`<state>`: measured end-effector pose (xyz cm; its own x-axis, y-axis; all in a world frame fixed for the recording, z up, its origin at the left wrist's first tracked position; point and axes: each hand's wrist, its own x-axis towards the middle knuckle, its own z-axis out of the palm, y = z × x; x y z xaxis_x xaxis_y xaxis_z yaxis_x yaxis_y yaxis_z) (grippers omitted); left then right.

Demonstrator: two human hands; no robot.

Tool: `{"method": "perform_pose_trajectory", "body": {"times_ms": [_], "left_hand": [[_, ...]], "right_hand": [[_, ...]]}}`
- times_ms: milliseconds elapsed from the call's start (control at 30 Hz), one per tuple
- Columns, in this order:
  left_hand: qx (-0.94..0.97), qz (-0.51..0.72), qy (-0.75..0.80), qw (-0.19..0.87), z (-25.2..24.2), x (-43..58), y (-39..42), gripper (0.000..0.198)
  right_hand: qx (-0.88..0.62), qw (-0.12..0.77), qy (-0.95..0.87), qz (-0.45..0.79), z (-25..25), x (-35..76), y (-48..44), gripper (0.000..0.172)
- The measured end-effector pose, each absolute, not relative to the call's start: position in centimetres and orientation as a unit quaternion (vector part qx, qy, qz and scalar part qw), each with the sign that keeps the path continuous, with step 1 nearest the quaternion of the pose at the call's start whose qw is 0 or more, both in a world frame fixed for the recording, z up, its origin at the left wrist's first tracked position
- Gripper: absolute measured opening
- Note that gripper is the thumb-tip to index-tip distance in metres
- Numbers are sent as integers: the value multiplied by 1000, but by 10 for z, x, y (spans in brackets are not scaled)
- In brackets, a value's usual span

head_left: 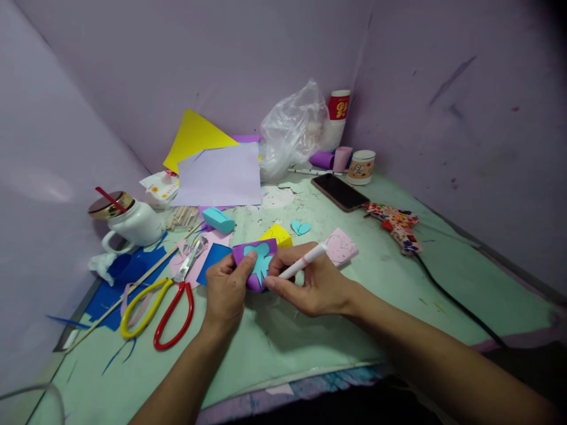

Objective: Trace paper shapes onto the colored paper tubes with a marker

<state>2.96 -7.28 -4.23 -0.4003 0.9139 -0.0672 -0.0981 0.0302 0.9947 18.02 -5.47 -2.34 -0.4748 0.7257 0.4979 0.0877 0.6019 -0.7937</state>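
My left hand [228,292] pinches a piece of purple paper [241,252] with a light-blue paper cutout [261,262] lying on its face; the thumb presses on the cutout. In my right hand [316,283] is a white marker pen [305,261], its tip end down by the cutout and hidden by the fingers. Just behind the hands are a yellow paper piece [279,234] and a small light-blue heart-like cutout [301,227]. A pink paper piece with drawn lines [341,247] rests right of the pen. Scissors with yellow and red handles [181,283] lie open at left.
A lidded white mug [137,224] stands at left, beside blue paper scraps and a thin wooden stick [146,276]. Farther back are paper sheets [219,177], a plastic bag [292,133] and paper cups [361,167]. A phone [340,192] and a cloth-covered corded tool [396,224] lie at right.
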Motion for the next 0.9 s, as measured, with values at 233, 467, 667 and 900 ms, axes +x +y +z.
{"method": "perform_pose_trajectory", "body": {"times_ms": [233, 467, 667, 900], "left_hand": [[373, 591, 583, 415, -44, 29, -74, 17], [421, 566, 600, 377, -40, 28, -75, 22], [421, 564, 604, 374, -39, 29, -75, 26], [424, 561, 603, 376, -39, 29, -77, 27]], "right_hand": [[-275, 514, -747, 318, -21, 183, -51, 16], [-264, 503, -779, 265, -25, 178, -52, 15], [-252, 505, -783, 261, -26, 177, -51, 14], [-256, 499, -788, 254, -27, 177, -50, 14]]}}
